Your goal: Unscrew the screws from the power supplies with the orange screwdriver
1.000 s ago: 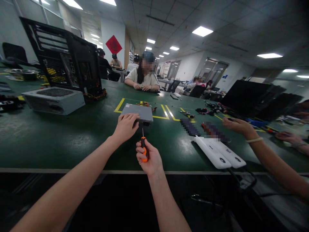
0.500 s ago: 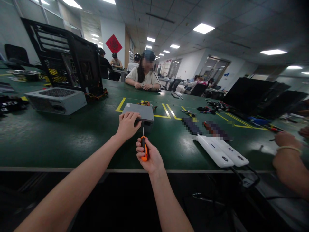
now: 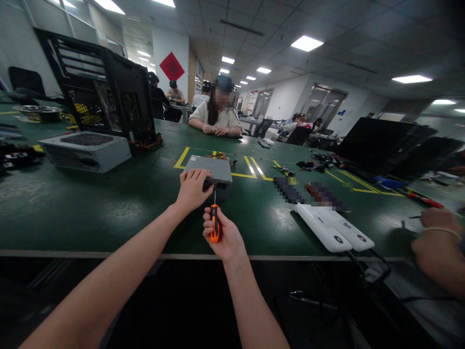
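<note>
A grey computer power supply (image 3: pixel 214 167) lies on the green table (image 3: pixel 138 208) in front of me, its coloured cables (image 3: pixel 220 155) bunched at the far side. My left hand (image 3: pixel 194 188) grips its near left corner, fingers over the top and thumb at the near face. In my right hand (image 3: pixel 224 231) is an orange and black screwdriver (image 3: pixel 215 224), fingers wrapped round the handle. The shaft points away from me to the near face of the power supply. Whether its tip sits in a screw is too small to tell.
To the left stand an open black computer case (image 3: pixel 105 87) and a larger power supply (image 3: pixel 87 150). White devices (image 3: pixel 323 228) lie right, near the table edge. A co-worker's hand (image 3: pixel 439 228) is at far right; another person (image 3: pixel 216 111) sits opposite.
The screwdriver handle has turned in my right hand, and that hand has shifted very slightly left. My left hand and the power supply stay put. The co-worker's hand at right has moved a little.
</note>
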